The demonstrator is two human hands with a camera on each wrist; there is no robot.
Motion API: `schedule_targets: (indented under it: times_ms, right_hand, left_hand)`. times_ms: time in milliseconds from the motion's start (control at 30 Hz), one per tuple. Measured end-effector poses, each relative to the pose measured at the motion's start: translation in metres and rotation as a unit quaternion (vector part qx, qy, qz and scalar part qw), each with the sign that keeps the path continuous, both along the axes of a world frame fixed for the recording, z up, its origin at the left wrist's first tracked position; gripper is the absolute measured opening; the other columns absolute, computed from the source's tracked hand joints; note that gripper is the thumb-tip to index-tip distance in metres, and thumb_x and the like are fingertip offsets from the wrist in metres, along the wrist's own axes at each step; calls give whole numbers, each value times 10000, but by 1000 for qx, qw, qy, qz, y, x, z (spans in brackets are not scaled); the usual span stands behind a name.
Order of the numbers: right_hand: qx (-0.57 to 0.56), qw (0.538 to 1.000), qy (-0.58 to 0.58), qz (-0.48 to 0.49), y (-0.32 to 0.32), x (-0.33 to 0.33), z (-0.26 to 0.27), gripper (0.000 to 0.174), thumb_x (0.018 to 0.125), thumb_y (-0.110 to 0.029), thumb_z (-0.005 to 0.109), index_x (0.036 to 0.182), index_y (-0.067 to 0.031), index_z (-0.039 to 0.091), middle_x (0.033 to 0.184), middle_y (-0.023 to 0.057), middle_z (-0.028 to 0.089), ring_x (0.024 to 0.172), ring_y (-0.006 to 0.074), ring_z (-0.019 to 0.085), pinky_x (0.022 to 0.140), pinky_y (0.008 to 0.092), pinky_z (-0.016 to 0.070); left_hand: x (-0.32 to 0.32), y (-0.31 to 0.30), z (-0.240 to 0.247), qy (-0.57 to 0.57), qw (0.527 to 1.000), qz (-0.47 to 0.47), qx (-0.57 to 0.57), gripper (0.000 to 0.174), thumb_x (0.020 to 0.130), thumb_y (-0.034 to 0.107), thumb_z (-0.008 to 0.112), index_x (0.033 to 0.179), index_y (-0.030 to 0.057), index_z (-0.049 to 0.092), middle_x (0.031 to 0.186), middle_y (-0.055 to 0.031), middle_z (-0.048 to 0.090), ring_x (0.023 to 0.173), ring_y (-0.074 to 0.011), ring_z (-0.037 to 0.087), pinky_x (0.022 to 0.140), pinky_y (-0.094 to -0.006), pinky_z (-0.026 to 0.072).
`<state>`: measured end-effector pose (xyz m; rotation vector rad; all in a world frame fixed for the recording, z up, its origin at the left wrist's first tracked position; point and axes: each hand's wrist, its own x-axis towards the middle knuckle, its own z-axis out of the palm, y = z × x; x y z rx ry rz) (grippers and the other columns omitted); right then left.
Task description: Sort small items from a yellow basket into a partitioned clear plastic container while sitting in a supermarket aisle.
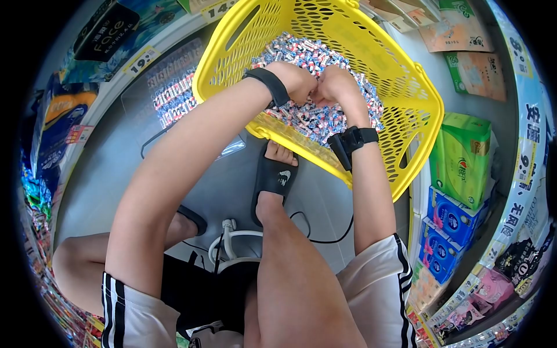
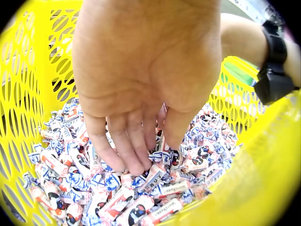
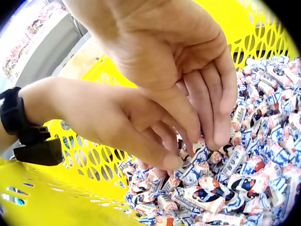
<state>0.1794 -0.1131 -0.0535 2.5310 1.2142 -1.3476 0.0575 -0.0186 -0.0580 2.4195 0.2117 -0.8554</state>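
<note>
Both hands reach down into a yellow plastic basket (image 1: 426, 110) with slotted walls. Inside lies a thick layer of wrapped candies (image 1: 296, 49), with white, blue and red twisted wrappers. My left hand (image 2: 150, 80) points downward, its long fingers loosely extended among the candies and the thumb a little apart from them. Beside it, my right hand (image 3: 188, 66) has gently bent fingers, with fingertips and thumb right at a few wrapped candies. In the head view the two hands nearly meet over the pile, and their fingertips are mostly hidden.
A clear plastic bag of similar candies (image 1: 174, 98) lies on the floor left of the basket. Shelves flank both sides, with green tissue packs (image 1: 461, 159) and blue packs (image 1: 444, 235) at right. A slippered foot (image 1: 275, 177) stands near the basket; a black cable (image 1: 331, 240) crosses the floor.
</note>
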Motion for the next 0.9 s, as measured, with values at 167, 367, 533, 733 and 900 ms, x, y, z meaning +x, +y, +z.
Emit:
schedule_targets:
  times_ms: [167,367,533,733,900]
  right_hand:
    - [-5,994,3,-105,2,19,0,197,813,-125,841,912,35,784,842,124,811,712,190,798,698,333,641]
    - [-38,994,53,-85,0,21,35,94,941,-123,758,925,-31,773,857,67,813,706,118,767,606,261,572]
    - [-47,993,69,-85,-1,24,38,142,917,-161,805,1014,-62,778,894,50,815,731,116,759,637,283,561]
    - [3,999,45,-2,-2,22,43,235,836,-212,896,946,-42,779,842,42,794,745,113,739,659,297,556]
    - [41,998,26,35,-3,20,49,232,809,-216,914,853,-27,787,784,52,776,750,123,733,687,307,566]
  left_hand:
    - [2,-5,-1,-22,1000,10,-13,480,930,350,777,1353,147,677,1205,-174,748,1137,-364,708,954,-479,557]
    - [7,2,-8,-92,994,19,-50,421,948,294,763,1222,-5,649,1071,-209,743,1040,-394,713,878,-478,560]
    - [6,5,-8,-132,990,5,-50,339,949,234,739,1159,-21,660,1014,-222,740,962,-410,715,821,-483,560]
    - [5,4,23,-91,996,8,-4,306,934,249,749,1185,76,720,1118,-173,761,1023,-349,743,840,-469,583]
    - [-2,1,49,-52,998,-28,32,272,911,210,709,1148,74,717,1104,-154,772,981,-347,754,803,-483,597]
